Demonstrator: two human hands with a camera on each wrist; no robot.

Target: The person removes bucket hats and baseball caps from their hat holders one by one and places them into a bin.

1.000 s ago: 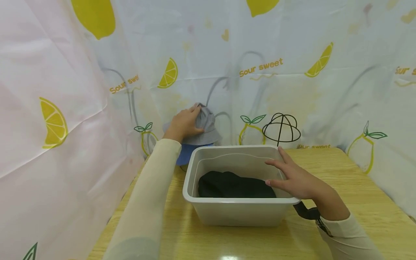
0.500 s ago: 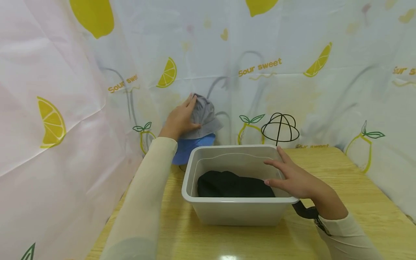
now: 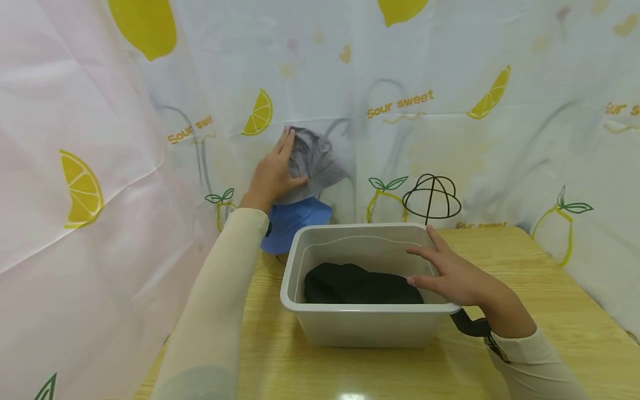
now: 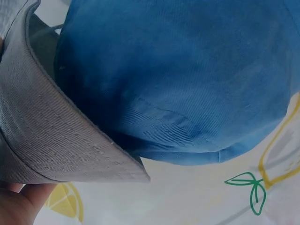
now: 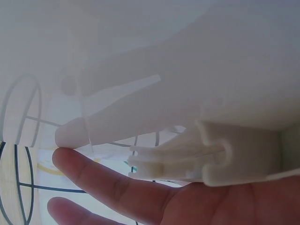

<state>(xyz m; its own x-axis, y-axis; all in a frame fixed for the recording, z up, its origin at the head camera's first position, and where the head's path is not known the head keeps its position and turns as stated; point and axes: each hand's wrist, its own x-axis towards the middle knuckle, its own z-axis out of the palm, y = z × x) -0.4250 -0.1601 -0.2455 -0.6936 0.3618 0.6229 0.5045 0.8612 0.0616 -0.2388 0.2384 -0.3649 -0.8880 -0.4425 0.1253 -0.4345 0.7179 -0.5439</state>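
Observation:
High at the left of the head view, my left hand [image 3: 272, 176] pinches a grey bucket hat [image 3: 322, 164] by its crown, thumb on the near side. Just below it, a blue bucket hat [image 3: 296, 225] sits behind the bin. In the left wrist view the grey brim [image 4: 56, 131] slants beside the blue crown [image 4: 187, 79]. My right hand [image 3: 457, 276] rests at the right wall of a pale plastic bin [image 3: 370, 328], its fingers spread and loosely bent. Black fabric [image 3: 362, 286] lies inside the bin.
Behind the bin's right corner stands a black wire hat stand [image 3: 433, 197]. A wooden table [image 3: 540, 311] carries the bin. Lemon-printed cloth [image 3: 310, 66] hangs along the back and sides.
My left hand has lifted the grey hat upward and slightly left, off the blue hat, which now shows more of its crown. The right hand and bin have stayed put.

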